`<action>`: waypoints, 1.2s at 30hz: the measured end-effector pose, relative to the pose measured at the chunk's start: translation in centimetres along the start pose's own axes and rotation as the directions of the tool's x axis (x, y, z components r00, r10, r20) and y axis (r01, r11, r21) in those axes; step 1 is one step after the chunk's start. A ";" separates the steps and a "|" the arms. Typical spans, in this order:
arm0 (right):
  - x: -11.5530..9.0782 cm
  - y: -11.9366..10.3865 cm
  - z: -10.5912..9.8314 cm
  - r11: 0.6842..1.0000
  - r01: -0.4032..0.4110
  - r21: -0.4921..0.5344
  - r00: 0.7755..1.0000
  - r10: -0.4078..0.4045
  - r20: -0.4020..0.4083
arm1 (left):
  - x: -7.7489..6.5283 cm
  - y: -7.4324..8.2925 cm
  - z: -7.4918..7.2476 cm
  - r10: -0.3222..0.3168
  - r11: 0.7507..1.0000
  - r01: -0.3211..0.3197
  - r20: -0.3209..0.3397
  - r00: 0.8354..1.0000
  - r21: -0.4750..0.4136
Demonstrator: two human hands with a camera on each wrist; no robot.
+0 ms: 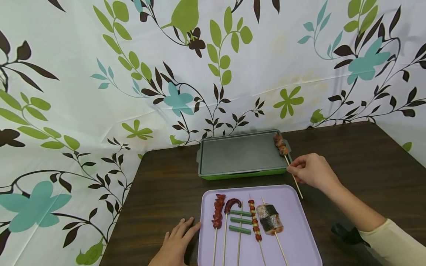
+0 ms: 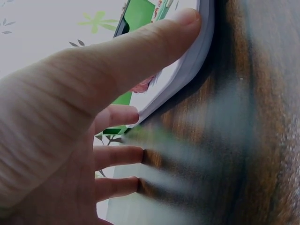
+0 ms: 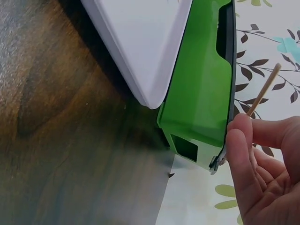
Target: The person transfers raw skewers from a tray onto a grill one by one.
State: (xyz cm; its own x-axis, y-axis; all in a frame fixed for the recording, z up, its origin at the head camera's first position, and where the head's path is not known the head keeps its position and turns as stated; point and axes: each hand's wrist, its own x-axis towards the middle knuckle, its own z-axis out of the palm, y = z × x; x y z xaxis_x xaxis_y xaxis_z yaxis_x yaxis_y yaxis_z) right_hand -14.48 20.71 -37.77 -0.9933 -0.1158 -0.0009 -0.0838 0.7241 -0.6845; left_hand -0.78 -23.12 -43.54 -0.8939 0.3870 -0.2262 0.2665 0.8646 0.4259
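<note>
My right hand [image 1: 311,170] pinches the bare stick of a meat skewer [image 1: 282,147] between thumb and fingers. Its browned chunks lie over the right end of the grey plate on a green tabletop grill [image 1: 241,151]. In the right wrist view the stick [image 3: 263,91] pokes up past the fingertips. My left hand [image 1: 178,240] rests on the table with its fingers spread, beside the left edge of a lilac tray [image 1: 299,236]. Seen from the left wrist, the thumb [image 2: 154,44] lies against the tray's rim [image 2: 199,56].
On the tray lie a red-piece skewer [image 1: 218,210], a tentacle skewer [image 1: 232,203], a green-stick skewer [image 1: 240,221], a thin red-and-green skewer [image 1: 254,221] and a wide dark-and-silver skewer [image 1: 270,218]. A patterned cloth [image 1: 213,74] hangs behind the dark wooden table [image 1: 159,188]. A black object [image 1: 347,234] sits near my right forearm.
</note>
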 end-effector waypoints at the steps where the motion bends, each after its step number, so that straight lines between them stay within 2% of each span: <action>1: 0.0 0.1 0.0 1.000 0.003 -0.007 1.000 -0.003 -0.011 | 0.0 0.0 0.0 0.000 1.000 0.000 -0.003 1.000 0.000; 8: 0.1 0.6 0.5 0.999 0.041 -0.012 0.997 -0.041 -0.058 | -0.1 0.3 0.0 -0.036 0.999 0.037 0.016 0.999 -0.015; 14: 0.1 0.8 0.7 0.999 0.051 -0.003 0.996 -0.052 -0.073 | -0.1 0.5 0.1 -0.032 0.999 0.031 0.016 0.999 0.012; 20: 0.1 0.9 0.7 0.998 0.057 -0.005 0.996 -0.057 -0.061 | -0.2 0.7 0.0 -0.052 0.999 0.052 0.026 0.998 0.013; 26: -0.2 0.8 0.5 0.999 0.044 -0.001 0.998 -0.044 -0.048 | -0.2 0.5 0.2 -0.034 0.999 0.034 0.012 0.999 0.008; 32: -1.1 0.7 0.2 0.998 0.023 0.054 0.999 -0.022 -0.032 | -0.1 0.5 0.2 -0.050 0.999 0.050 0.026 0.998 -0.001; 36: -2.0 0.4 0.1 0.997 0.037 0.061 0.999 -0.035 -0.023 | -0.1 0.5 0.1 -0.050 0.999 0.050 0.027 0.998 -0.002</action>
State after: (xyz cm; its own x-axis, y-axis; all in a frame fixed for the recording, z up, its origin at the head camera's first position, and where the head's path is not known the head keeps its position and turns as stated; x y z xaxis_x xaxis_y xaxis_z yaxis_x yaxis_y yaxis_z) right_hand -12.47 21.19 -38.13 -0.9912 -0.1258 0.0400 -0.1152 0.6766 -0.7273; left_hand -0.51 -22.67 -43.42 -0.8962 0.3516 -0.2706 0.2207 0.8824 0.4154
